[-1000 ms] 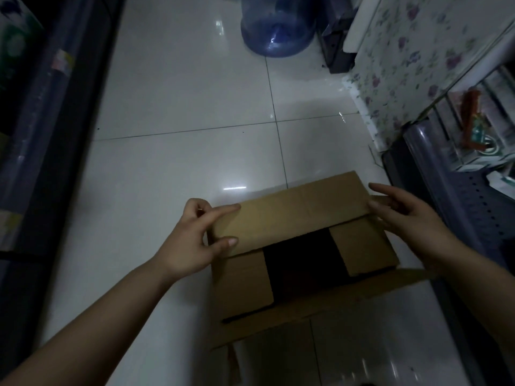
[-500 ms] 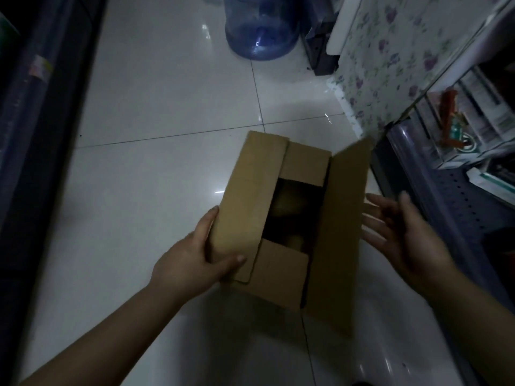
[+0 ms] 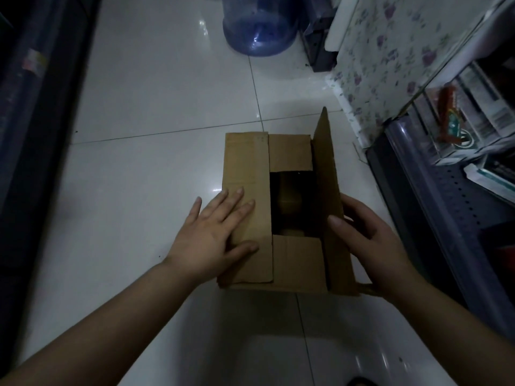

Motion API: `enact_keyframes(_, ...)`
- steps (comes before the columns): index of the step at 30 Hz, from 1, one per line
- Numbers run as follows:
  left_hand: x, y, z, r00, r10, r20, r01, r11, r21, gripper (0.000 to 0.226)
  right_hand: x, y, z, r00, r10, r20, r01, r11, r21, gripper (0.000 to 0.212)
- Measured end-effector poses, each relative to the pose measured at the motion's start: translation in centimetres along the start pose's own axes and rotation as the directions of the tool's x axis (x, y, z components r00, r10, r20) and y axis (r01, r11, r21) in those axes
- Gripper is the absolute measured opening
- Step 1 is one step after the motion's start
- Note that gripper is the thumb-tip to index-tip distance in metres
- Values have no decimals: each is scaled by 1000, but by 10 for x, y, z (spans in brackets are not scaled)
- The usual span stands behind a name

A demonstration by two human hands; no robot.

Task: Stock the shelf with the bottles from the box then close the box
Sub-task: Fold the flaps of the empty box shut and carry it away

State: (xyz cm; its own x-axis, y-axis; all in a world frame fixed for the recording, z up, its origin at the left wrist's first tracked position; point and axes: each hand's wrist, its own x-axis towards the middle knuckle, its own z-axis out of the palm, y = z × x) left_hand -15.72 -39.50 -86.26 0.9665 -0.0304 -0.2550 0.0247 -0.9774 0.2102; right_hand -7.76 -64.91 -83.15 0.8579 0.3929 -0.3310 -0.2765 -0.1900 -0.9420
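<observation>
The cardboard box point(image 3: 281, 218) sits on the white tiled floor point(image 3: 156, 101) beside the shelf point(image 3: 451, 207), now squared lengthwise to the camera where half a second ago it lay skewed. Its left flap point(image 3: 246, 190) has been pressed flat under the open, spread left hand point(image 3: 214, 238), which earlier gripped that flap's edge. The right hand point(image 3: 370, 243), earlier open and apart, now grips the upright right flap point(image 3: 330, 196), thumb inside; a large blue water jug point(image 3: 259, 26) stands beyond.

Matt brown cardboard box point(image 3: 246, 174) on glossy white floor tiles point(image 3: 156, 87); translucent blue plastic jug point(image 3: 257, 26)
</observation>
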Motion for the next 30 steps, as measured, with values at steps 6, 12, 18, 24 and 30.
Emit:
enact_keyframes(6, -7, 5, -3, 998, 20, -53, -20, 1000, 2, 77, 3, 9, 15, 999, -17, 39, 20, 996, -87, 60)
enact_keyframes(12, -14, -22, -1, 978, 173, -114, -170, 985, 36, 53, 6, 12, 25, 992, -109, 63, 124, 929, -349, 60)
enact_keyframes(18, -20, -27, 3, 894, 367, -258, -336, 929, 157, 51, 13, 29, 28, 944, -192, 269, 328, 654, -682, 74)
enact_keyframes(24, -3, -29, -8, 942, 313, -124, -301, 948, 104, 102, 24, 42, 28, 889, -289, 356, 453, 437, -777, 58)
enact_keyframes(30, 5, -26, -4, 970, 239, 35, -242, 965, 104, 111, 45, 35, 20, 829, -240, 505, 559, 368, -743, 63)
